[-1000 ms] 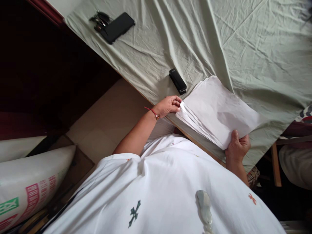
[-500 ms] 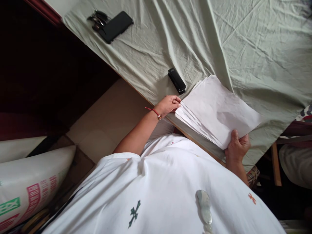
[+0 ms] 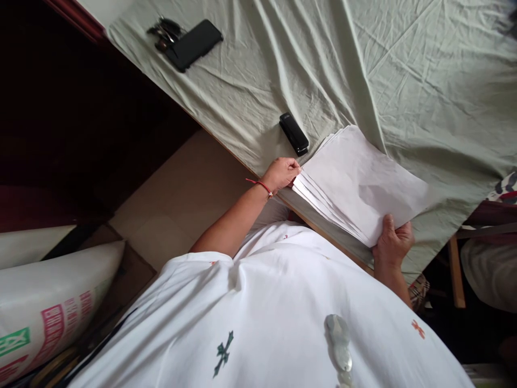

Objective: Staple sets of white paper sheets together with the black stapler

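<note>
A stack of white paper (image 3: 357,180) is seen right of centre in the frame, lying at the near edge of the bench (image 3: 404,81), which is covered by a creased pale green cloth (image 3: 283,64). The sheets are fanned slightly along the lower left edge of the stack.

The left hand (image 3: 281,173) is placed at the left corner of the stack, fingers curled and pinched on the sheet edges there; a red string is worn at its wrist. The right hand (image 3: 392,241) is closed on the lower right corner of the stack, thumb laid on top of the paper, the remaining fingers hidden beneath.

A black stapler (image 3: 294,134) is noted on the cloth just beside the upper left edge of the stack, close above the left hand. A black phone (image 3: 194,44) and a bunch of keys (image 3: 162,31), touching one another, are seen in the upper left of the frame, well apart from the paper.

A white printed sack (image 3: 48,307) is seen at the lower left, on the floor
</note>
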A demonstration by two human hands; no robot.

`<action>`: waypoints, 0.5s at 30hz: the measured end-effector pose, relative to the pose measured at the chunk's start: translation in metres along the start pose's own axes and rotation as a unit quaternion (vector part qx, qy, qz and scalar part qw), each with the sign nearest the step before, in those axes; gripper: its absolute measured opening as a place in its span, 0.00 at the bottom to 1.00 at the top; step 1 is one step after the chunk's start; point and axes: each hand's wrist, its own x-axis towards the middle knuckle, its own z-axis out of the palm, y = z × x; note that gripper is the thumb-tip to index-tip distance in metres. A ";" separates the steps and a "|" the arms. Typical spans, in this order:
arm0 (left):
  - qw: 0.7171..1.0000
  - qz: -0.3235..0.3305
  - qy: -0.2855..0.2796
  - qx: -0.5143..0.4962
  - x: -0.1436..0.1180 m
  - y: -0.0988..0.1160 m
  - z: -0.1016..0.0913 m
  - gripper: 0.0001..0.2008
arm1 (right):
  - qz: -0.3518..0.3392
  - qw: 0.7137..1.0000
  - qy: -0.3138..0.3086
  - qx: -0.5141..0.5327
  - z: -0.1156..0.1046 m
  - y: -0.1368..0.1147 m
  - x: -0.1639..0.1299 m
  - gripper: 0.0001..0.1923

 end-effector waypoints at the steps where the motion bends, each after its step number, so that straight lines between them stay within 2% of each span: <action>1: 1.000 0.004 0.005 0.004 0.000 -0.001 0.000 0.11 | 0.000 1.000 -0.001 0.005 0.000 0.000 0.000 0.24; 6: 1.000 0.012 0.005 -0.002 0.001 -0.002 0.001 0.18 | -0.002 0.999 -0.015 0.039 -0.003 0.003 0.001 0.22; 11: 0.999 0.023 0.001 0.038 -0.001 0.001 0.000 0.12 | 0.000 0.999 -0.031 0.035 -0.007 0.005 0.002 0.20; 15: 0.998 0.042 0.000 0.046 -0.001 -0.002 -0.001 0.10 | 0.036 0.997 -0.042 0.055 -0.007 -0.003 0.001 0.21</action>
